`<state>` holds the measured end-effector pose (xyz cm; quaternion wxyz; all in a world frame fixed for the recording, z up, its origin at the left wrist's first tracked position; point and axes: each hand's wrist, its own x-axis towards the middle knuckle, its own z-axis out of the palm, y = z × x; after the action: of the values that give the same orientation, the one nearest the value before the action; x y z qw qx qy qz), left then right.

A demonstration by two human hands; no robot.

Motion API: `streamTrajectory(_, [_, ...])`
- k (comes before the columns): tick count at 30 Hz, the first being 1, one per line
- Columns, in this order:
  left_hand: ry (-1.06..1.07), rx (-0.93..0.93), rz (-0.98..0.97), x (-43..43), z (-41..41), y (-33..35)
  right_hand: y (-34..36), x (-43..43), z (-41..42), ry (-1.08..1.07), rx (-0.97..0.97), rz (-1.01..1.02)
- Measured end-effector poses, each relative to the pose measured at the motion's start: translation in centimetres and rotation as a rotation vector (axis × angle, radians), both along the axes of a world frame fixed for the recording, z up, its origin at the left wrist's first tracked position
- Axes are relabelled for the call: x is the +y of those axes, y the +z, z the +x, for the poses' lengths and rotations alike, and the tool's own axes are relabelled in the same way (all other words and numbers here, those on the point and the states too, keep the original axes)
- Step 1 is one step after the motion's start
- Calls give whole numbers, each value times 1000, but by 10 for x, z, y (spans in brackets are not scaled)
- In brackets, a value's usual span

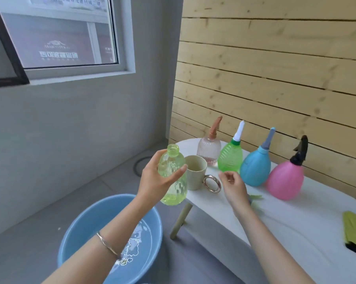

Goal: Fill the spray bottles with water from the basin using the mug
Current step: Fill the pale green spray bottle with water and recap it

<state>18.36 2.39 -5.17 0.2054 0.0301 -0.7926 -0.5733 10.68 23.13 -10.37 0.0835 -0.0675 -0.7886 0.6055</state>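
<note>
My left hand grips a yellow-green bottle with its neck uncapped, held upright and slightly tilted above the blue basin of water on the floor. A beige mug with a metal ring handle stands on the white table, just right of the bottle. My right hand hovers beside the mug's handle, fingers loosely curled and holding nothing. Behind the mug stand a clear pink bottle, a green bottle, a blue bottle and a pink bottle, each with its spray head on.
A green spray head lies on the table behind my right wrist, partly hidden. A green cloth and a dark flat object lie at the table's right edge. A wooden slat wall backs the table. A floor drain sits beyond the basin.
</note>
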Motion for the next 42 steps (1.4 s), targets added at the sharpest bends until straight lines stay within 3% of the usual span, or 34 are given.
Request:
streamTrajectory(3, [-48,-1,1,19,-4,2,13,47,9,5,104,299])
streamTrajectory(7, [-116,-27,-21,49,-12,1,8,101,20,122,-161,755])
streamTrajectory(10, [-168,-49,-33,76,-14,-1,-2,111,30,192,-213,837])
streamTrajectory(17, [-297,-102,-3,126,-17,-11,-17,111,34,174,-38,876])
streamTrajectory(20, [-333,-124,-10,139,-21,-17,3,123,35,134,72,747])
streamTrajectory(24, [-374,-154,-16,158,-25,-21,69,144,44,-58,284,275])
streamTrajectory(27, [-402,-161,-27,172,-26,-25,115,149,56,-79,440,76])
streamTrajectory(34, [-419,-170,-44,187,-22,-29,164,134,82,-82,714,-180])
streamTrajectory(42, [-448,-181,-52,187,-23,-28,178,110,79,-87,824,-245])
